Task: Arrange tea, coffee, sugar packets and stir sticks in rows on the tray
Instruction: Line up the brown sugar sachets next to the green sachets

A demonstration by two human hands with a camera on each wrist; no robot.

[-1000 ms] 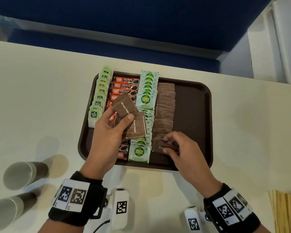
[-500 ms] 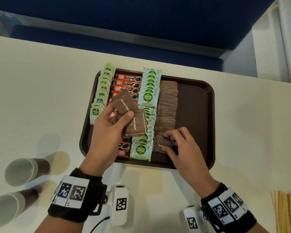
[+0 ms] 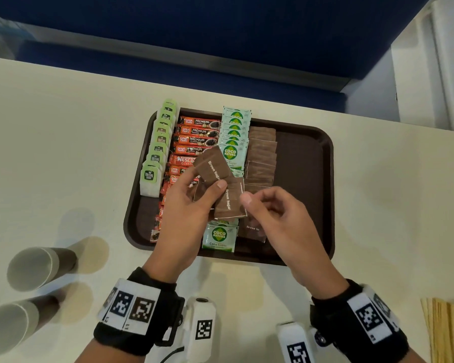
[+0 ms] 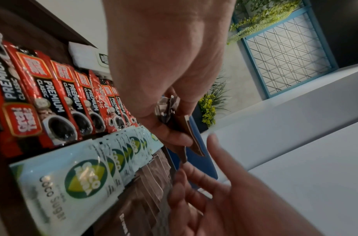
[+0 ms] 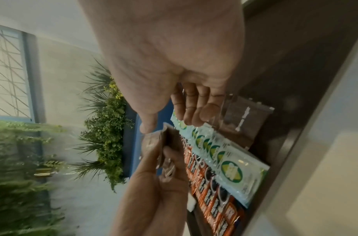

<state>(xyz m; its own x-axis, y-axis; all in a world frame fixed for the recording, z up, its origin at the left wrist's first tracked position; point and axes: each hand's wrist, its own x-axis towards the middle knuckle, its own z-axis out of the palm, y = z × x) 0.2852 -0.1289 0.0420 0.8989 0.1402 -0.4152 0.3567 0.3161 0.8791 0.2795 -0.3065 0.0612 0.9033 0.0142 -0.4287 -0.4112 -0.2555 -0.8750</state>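
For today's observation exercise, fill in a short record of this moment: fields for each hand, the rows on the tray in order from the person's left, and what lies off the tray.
left hand: grips a fan of brown sugar packets above the tray
right hand: holds nothing, thumb tip near the packets' right edge
tray: dark brown, right part bare
rows, from left: tea bags; coffee sticks; coco sugar sachets; brown sugar row
off tray: two paper cups lying left; stir sticks at lower right

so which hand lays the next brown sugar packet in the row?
Right. The right hand is free, its thumb at the packets the left hand grips, directly over the brown sugar row.
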